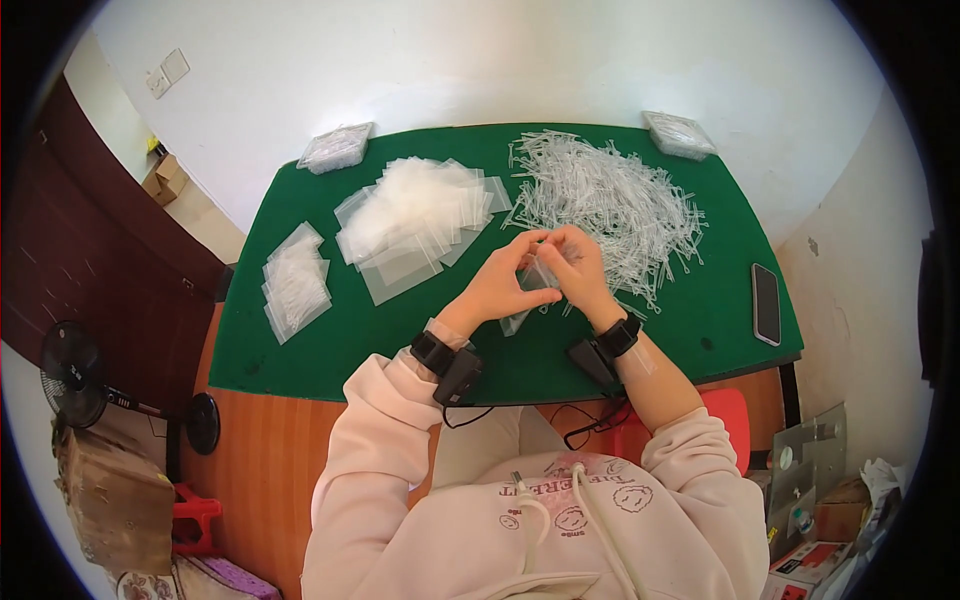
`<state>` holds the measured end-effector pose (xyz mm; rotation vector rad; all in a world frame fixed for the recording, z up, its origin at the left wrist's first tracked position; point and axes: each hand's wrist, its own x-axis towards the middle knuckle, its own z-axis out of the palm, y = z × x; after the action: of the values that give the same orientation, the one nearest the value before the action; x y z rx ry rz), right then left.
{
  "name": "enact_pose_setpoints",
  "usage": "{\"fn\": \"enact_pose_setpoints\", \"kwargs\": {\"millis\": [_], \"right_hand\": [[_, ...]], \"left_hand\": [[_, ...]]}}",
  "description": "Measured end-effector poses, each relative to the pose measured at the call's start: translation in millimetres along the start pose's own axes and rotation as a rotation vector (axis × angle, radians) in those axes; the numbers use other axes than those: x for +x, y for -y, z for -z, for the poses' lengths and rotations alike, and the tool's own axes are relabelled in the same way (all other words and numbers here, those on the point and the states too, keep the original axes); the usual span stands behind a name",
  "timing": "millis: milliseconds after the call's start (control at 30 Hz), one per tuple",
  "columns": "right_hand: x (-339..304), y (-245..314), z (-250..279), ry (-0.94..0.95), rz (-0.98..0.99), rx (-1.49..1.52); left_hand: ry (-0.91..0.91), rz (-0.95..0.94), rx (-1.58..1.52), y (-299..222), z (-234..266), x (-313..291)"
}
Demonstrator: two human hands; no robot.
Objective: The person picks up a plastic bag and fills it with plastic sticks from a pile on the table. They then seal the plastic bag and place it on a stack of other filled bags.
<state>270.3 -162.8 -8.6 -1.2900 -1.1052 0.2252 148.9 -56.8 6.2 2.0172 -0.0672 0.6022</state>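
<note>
Over the near middle of the green table, my left hand (507, 283) and my right hand (580, 268) meet at a small clear plastic bag (541, 272). Both hands are closed on it, fingers curled at its upper part, and its lower corner hangs below them. What lies inside the bag is hard to make out. Just beyond my right hand spreads a large heap of thin clear plastic sticks with small looped ends (600, 195). Farther left lies a loose pile of flat clear bags (415, 220). Bags that look filled (297, 283) are stacked at the left.
Clear boxes stand at the table's back left corner (337, 148) and back right corner (680, 135). A phone (766, 304) lies near the right edge of the green table (400, 345). A red stool (728, 425) is under the right side, and a black fan (75, 370) stands at the left.
</note>
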Motion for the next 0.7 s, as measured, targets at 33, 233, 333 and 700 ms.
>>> {"fn": "enact_pose_setpoints", "kwargs": {"millis": [33, 233, 333, 700], "right_hand": [[1.0, 1.9, 0.1, 0.009, 0.041, -0.034], [5.1, -0.2, 2.1, -0.051, -0.013, 0.343], [7.9, -1.9, 4.3, -0.035, -0.158, 0.361], [-4.5, 5.4, -9.6, 0.384, -0.36, 0.468]], "left_hand": [[-0.004, 0.004, -0.046, 1.8, 0.3, -0.3], [-0.027, 0.006, -0.348, 9.3, 3.4, 1.5], [-0.099, -0.03, -0.591, 8.7, 13.7, 3.2], [-0.155, 0.032, -0.893, -0.7, 15.9, 2.4]]}}
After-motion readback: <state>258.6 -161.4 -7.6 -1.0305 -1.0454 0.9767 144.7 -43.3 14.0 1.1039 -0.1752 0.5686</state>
